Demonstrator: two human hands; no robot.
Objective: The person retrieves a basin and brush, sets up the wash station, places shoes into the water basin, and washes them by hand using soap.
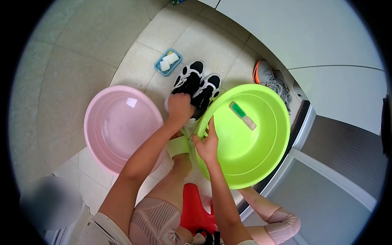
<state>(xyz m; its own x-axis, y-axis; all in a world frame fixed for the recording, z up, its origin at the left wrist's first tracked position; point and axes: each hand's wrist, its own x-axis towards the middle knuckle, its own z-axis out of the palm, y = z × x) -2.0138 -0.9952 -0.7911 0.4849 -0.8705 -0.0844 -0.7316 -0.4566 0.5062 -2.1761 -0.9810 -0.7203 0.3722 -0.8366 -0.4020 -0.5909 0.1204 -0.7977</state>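
A pair of black-and-white sneakers (188, 80) is on the tiled floor between two basins, toes pointing away from me. My left hand (180, 108) is closed at the heel opening of the left sneaker; its fingertips are hidden inside or behind the shoe. My right hand (207, 143) grips the left rim of a lime-green basin (267, 163), with its thumb and fingers on either side of the edge. Inside that basin lies a brush (242, 116) with green bristles and a pale handle. Left of my left forearm stands a pink basin (96, 134).
A blue soap dish (165, 72) with white soap pieces sits beyond the sneakers. Grey running shoes (272, 81) with orange trim stand by white cabinets (339, 90). A red stool (195, 212) is beneath me, and a framed door (322, 192) is at right. My foot wears a green slipper (179, 147).
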